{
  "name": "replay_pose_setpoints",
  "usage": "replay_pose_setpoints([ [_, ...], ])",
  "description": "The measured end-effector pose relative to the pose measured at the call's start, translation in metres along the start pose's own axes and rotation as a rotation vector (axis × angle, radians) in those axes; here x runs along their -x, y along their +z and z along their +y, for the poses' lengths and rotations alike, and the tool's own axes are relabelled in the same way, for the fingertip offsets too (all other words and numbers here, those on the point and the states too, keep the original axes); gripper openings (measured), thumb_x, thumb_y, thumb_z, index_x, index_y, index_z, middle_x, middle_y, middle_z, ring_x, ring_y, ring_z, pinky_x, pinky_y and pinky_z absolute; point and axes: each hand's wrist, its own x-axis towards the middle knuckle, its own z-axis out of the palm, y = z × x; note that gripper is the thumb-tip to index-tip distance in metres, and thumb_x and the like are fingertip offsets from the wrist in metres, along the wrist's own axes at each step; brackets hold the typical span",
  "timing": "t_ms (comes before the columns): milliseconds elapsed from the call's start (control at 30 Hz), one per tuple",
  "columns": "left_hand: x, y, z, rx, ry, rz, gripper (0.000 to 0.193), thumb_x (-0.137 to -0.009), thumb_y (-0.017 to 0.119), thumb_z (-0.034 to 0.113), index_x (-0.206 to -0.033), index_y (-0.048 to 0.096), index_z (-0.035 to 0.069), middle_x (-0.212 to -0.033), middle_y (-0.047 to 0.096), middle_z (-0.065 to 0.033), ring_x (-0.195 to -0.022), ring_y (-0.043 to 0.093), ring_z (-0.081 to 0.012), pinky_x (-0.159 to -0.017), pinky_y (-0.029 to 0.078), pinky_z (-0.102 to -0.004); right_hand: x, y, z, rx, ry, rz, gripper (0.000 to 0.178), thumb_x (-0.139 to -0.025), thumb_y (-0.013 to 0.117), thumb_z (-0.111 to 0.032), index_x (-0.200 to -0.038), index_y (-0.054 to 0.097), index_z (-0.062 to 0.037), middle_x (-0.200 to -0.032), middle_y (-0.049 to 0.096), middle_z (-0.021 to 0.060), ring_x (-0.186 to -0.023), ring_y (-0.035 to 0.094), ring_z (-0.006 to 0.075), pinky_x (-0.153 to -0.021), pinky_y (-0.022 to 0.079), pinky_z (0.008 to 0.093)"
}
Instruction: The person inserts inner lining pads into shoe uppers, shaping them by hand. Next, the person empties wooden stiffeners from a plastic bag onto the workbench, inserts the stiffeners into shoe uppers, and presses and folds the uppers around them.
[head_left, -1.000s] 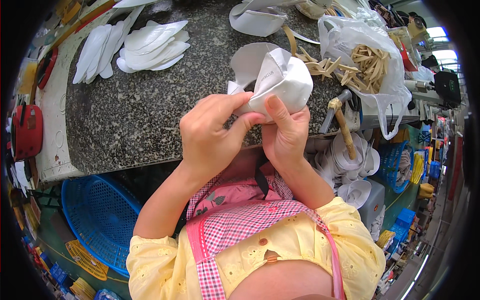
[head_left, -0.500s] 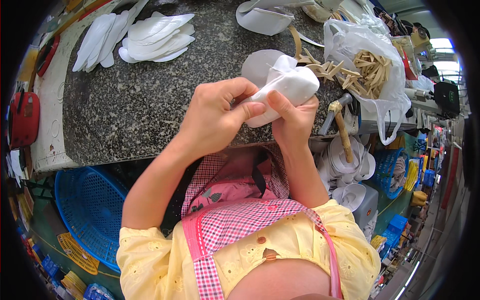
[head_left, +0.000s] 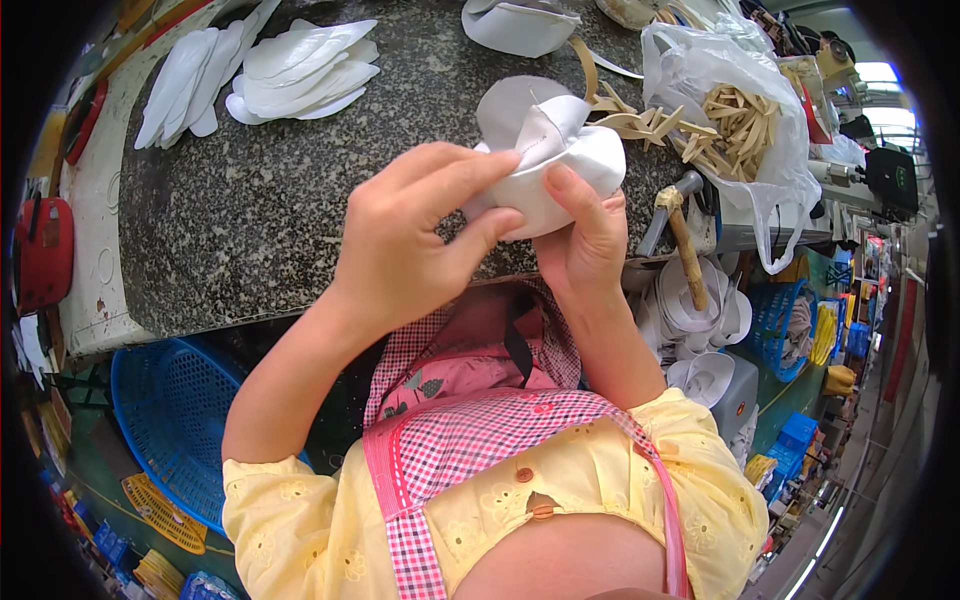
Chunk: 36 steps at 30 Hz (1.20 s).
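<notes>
A white shoe upper (head_left: 540, 195), with its flaps folded and curling upward, is held between both hands over the front edge of the speckled dark stone slab (head_left: 250, 210). My left hand (head_left: 410, 230) pinches its left edge between thumb and fingers. On the other side, my right hand (head_left: 582, 235) grips it with the thumb on top; its other fingers are mostly hidden beneath. Beyond lies another white upper (head_left: 520, 30) on the slab. A hammer (head_left: 683, 235) with a wooden handle rests by the slab's right edge, close to my right hand.
Flat white sole-shaped pieces lie in a near stack (head_left: 305, 75) and a far-left stack (head_left: 185, 85). A clear plastic bag (head_left: 790, 185) holds beige strips (head_left: 740, 130), some spilling out. White uppers (head_left: 690, 300) hang below right. A blue basket (head_left: 165, 400) stands lower left.
The upper has been turned and opened, so its inner side and folded flap now show. My left hand has shifted slightly left, its fingers stretched further over the edge.
</notes>
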Motion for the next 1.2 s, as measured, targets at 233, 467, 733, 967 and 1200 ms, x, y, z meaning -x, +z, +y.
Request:
replay_pose_setpoints([
  [233, 0.002, 0.004, 0.0, 0.116, -0.194, -0.031, 0.022, -0.069, 0.068, 0.008, -0.089, 0.063, 0.0, -0.073, 0.062, -0.0115, -0.064, 0.06, -0.0187, -0.055, 0.046, -0.0267, 0.003, -0.005, 0.008, 0.04, -0.078, 0.043, 0.028, -0.073, 0.067, -0.002, -0.098, 0.056, 0.0006, -0.089, 0.061, 0.0067, -0.078, 0.06, 0.0141, -0.072, 0.049, 0.028],
  [467, -0.003, -0.006, -0.015, 0.53, -0.472, -0.395, 0.015, -0.08, 0.058, 0.008, -0.09, 0.058, -0.003, -0.076, 0.057, -0.0004, -0.071, 0.051, -0.0057, -0.065, 0.042, -0.0213, -0.007, -0.022, 0.007, 0.411, -0.236, -0.059, 0.029, -0.068, 0.071, -0.003, -0.093, 0.057, 0.0031, -0.081, 0.062, 0.0073, -0.07, 0.06, 0.0139, -0.066, 0.049, 0.027],
  [733, -0.013, -0.023, -0.018, 0.092, -0.091, -0.475, 0.015, -0.072, 0.063, 0.004, -0.085, 0.059, 0.0, -0.073, 0.056, -0.0053, -0.064, 0.053, -0.0122, -0.06, 0.042, -0.0232, -0.006, -0.019, -0.004, -0.036, 0.229, -0.136, 0.035, -0.071, 0.067, -0.007, -0.103, 0.054, 0.003, -0.094, 0.061, 0.0091, -0.087, 0.06, 0.0176, -0.08, 0.047, 0.0312],
  [967, 0.005, -0.014, -0.015, 0.11, -0.061, -0.241, 0.018, -0.068, 0.065, 0.001, -0.086, 0.062, 0.0, -0.073, 0.059, -0.0071, -0.064, 0.056, -0.0149, -0.058, 0.043, -0.0248, -0.002, -0.016, 0.013, -0.055, 0.069, -0.059, 0.028, -0.074, 0.067, -0.005, -0.099, 0.056, 0.0006, -0.091, 0.061, 0.0072, -0.083, 0.06, 0.015, -0.077, 0.047, 0.0288],
  [1200, -0.003, -0.025, -0.013, 0.209, -0.257, -0.501, 0.023, -0.066, 0.065, 0.001, -0.089, 0.061, 0.0, -0.081, 0.06, -0.0086, -0.069, 0.057, -0.0151, -0.061, 0.044, -0.0271, 0.003, -0.012, 0.015, -0.015, 0.018, -0.076, 0.02, -0.075, 0.066, -0.003, -0.092, 0.059, 0.0016, -0.087, 0.062, 0.0077, -0.078, 0.06, 0.014, -0.073, 0.048, 0.0276],
])
